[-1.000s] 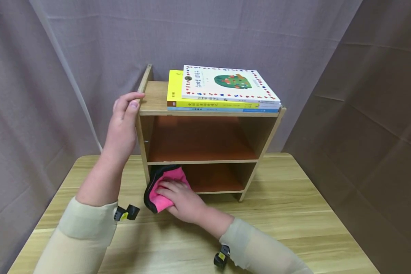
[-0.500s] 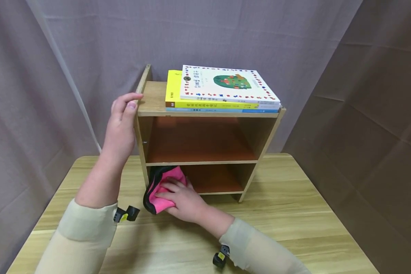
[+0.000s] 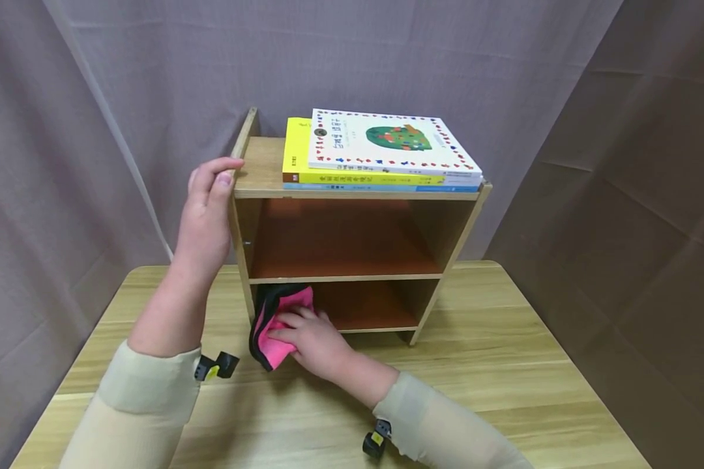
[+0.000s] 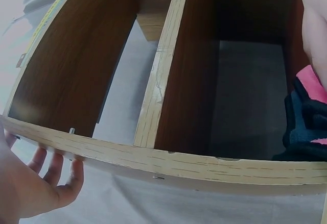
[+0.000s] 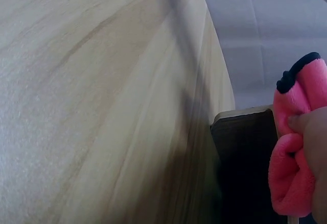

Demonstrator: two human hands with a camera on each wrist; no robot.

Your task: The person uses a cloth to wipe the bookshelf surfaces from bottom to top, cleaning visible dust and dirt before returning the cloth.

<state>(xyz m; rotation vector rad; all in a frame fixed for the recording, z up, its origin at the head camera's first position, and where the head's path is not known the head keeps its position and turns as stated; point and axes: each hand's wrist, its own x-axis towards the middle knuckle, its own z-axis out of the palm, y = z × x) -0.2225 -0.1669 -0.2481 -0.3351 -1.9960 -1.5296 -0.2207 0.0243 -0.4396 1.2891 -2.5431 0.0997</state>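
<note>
Apparently steadying left hand (image 3: 204, 218): fingers grip bookcase (image 3: 352, 279) at ten o'clock.
Right hand (image 3: 321, 345): fingers clutch pink cloth (image 3: 277, 350) in bookcase's seven-o'clock corner.

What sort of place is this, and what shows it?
Probably an indoor recording set-up: grey cloth hangs behind a wood-grain table, and two small black wrist cameras are in view.

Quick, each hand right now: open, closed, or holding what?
Left hand: holding the shelf by its left side.
Right hand: holding the pink cloth.

Black-edged pink cloth (image 3: 277, 346); tan-and-brown shelf unit (image 3: 352, 278); yellow book (image 3: 296, 150).
</note>
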